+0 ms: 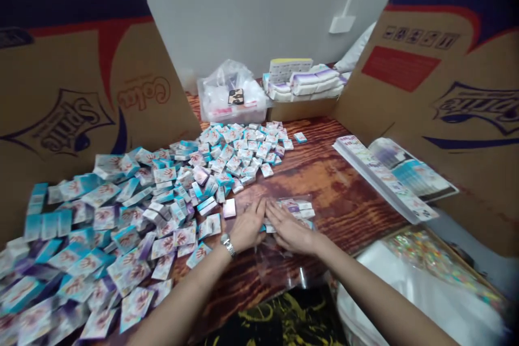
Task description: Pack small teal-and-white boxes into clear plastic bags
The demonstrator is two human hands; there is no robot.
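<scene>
My left hand [248,225], a metal-band watch [227,245] on its wrist, lies fingers stretched over the left side of a clear plastic bag [279,270]. Over the middle of that bag, my right hand [291,228] rests palm down with its fingers flat, tips meeting those of the left. Several small boxes [305,209] show inside the bag beside and under the hands, partly hidden. Just left of my left hand, a white box [229,208] lies at the edge of a large heap of small blue, purple and white boxes [162,216] printed with hands.
Tall cardboard sheets [162,119] [405,102] wall both sides. At the back stand a bagged plastic bin [233,113] and a carton [304,111] of white-and-purple packs. Printed sheets [385,178] lie right. Nearer, clear bags [389,281] sit by a bag of colourful bits [438,259].
</scene>
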